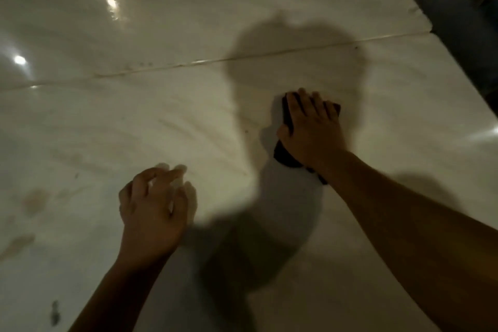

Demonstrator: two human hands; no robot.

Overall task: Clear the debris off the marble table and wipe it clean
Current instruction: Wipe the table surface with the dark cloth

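Observation:
The white marble table [134, 121] fills the view, glossy with light reflections. My right hand [312, 126] presses flat on a dark cloth [285, 160] right of centre, fingers straight over it; most of the cloth is hidden under the palm. My left hand [153, 213] rests on the marble nearer to me, fingers loosely bent and holding nothing. Brownish smears [35, 201] and a small dark bit of debris [55, 312] lie at the lower left. Tiny dark specks [245, 131] dot the surface near the cloth.
A seam [188, 63] runs across the table between two slabs. The table's right edge [458, 80] drops off to a dark floor area. My head and arms cast a large shadow [296, 62] over the middle.

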